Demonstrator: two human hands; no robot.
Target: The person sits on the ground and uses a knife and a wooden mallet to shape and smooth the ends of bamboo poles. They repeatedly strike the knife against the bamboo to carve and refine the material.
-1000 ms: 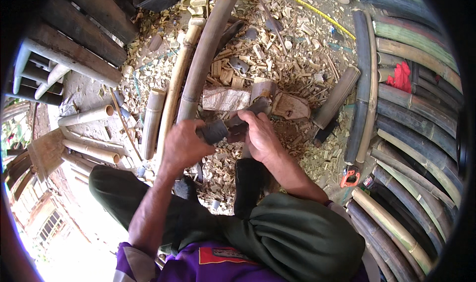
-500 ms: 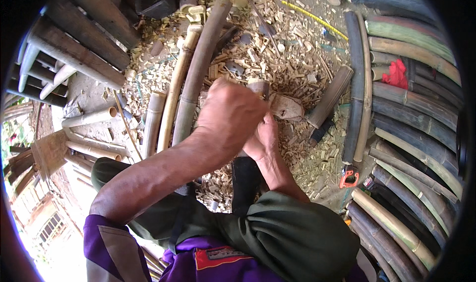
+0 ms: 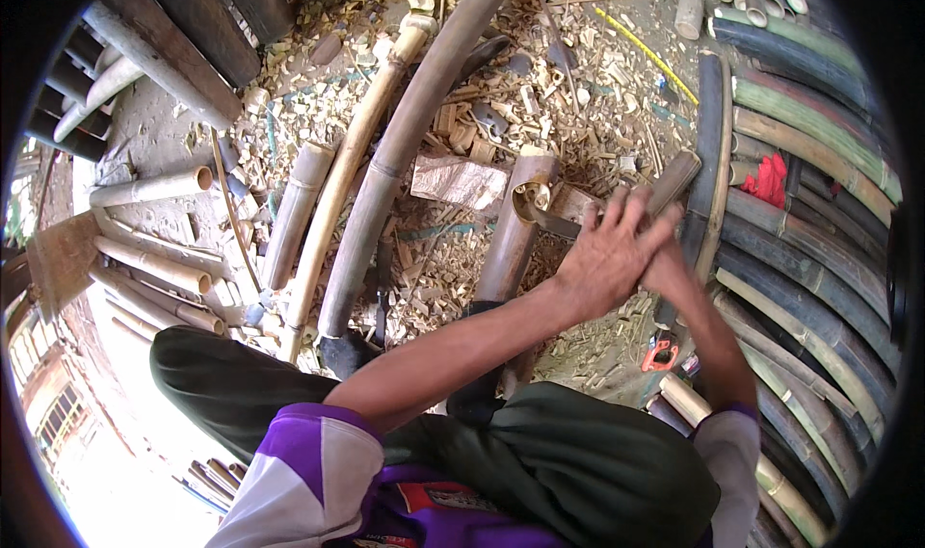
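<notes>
A short bamboo length lies in front of me, pointing away, with a notch cut into its top near the far end. From that notch a dark knife blade runs right and disappears under my left hand. Its fingers are bent over the knife, slightly apart. Pressed against it from the right, my right hand is closed too, with most of its fingers and the knife handle hidden. Just beyond both hands is a split-looking bamboo piece. A pale wood block lies left of the notched bamboo.
Two long bamboo poles slant across the left side. Chips and shavings cover the ground. Many bamboo poles are stacked at right, with a red cloth on them. An orange-handled tool and yellow tape measure lie nearby.
Both hands have moved right from above the bamboo, uncovering its notch and the blade. My left hand, earlier a closed fist, now lies over my right. The whole view has shifted slightly.
</notes>
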